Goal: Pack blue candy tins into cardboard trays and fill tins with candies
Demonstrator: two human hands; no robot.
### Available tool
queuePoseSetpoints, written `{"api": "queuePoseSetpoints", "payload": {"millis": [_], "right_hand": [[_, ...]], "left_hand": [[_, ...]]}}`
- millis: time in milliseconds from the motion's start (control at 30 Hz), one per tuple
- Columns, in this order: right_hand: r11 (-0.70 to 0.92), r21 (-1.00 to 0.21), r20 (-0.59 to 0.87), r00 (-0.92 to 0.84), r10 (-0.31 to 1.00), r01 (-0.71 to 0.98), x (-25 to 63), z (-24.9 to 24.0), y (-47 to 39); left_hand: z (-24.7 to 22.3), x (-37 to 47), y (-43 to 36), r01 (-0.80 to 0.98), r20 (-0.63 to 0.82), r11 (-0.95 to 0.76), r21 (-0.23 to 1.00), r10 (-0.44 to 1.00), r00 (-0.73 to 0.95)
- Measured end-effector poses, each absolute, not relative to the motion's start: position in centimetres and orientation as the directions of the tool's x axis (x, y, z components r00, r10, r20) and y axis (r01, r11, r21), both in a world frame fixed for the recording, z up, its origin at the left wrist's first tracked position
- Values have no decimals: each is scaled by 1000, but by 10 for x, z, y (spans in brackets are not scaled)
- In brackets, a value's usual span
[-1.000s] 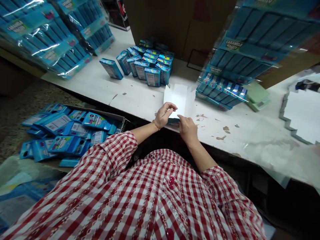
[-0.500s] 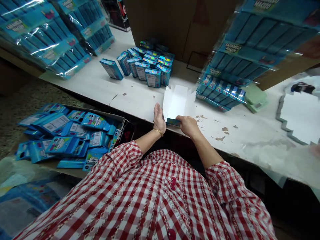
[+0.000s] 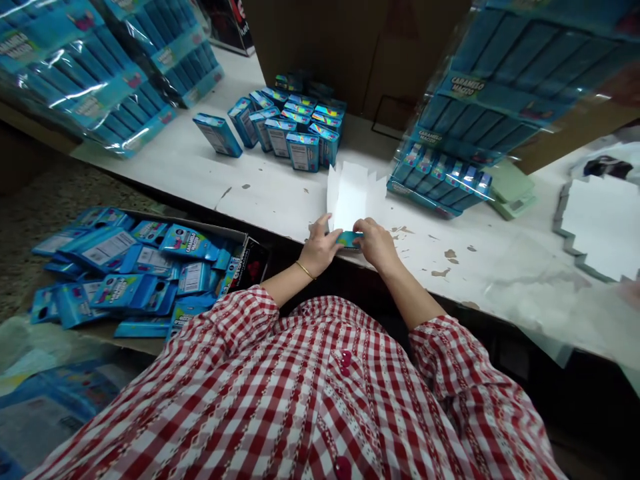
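Observation:
A display box [image 3: 351,203], white inside with a blue printed front edge, lies partly folded at the table's front edge. At its near left corner, my left hand [image 3: 320,248] grips the box with bent fingers and thumb. My right hand [image 3: 376,244] pinches the near right corner, its fingers curled over the blue edge. Beyond the box, several small blue candy boxes [image 3: 303,152] stand grouped upright. One more blue candy box [image 3: 218,135] stands apart at their left.
Wrapped stacks of blue packs [image 3: 90,73] stand back left, another wrapped stack [image 3: 450,133] at right beside a pale green object [image 3: 513,190]. White cardboard blanks [image 3: 600,220] lie far right. Below left, a carton [image 3: 200,223] holds several blue candy boxes.
My left hand has gone from flat along the box's left side to gripping its near corner. The near blue edge now stands up more; my right hand has shifted slightly.

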State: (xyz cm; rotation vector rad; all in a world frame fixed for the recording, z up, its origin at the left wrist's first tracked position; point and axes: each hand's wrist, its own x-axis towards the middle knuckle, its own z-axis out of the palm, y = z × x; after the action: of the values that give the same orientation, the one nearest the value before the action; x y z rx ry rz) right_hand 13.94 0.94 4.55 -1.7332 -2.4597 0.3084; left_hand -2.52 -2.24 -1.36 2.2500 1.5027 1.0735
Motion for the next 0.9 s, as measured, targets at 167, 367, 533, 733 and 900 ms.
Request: {"api": "queuePoseSetpoints", "payload": {"millis": [167,367,533,733,900], "right_hand": [[364,-176,-75,-381,921,915,135,49,8],[275,-575,331,-88,940,770,165,30,-7],[-7,-862,47,93,995,507,172,-8,-22],[11,-936,32,55,998,351,151,-9,-28],[77,-871,69,-34,997,485,161,-1,-34]], "left_hand": [[5,-21,-23,806,342,-560,193,808,480],[10,-15,-10,815,306,-575,72,791,530],[7,-20,-6,792,300,-608,62,768,566],[12,-16,-5,781,228,-620,-70,752,618],[18,-8,-1,777,110,-622,-99,769,630]]}}
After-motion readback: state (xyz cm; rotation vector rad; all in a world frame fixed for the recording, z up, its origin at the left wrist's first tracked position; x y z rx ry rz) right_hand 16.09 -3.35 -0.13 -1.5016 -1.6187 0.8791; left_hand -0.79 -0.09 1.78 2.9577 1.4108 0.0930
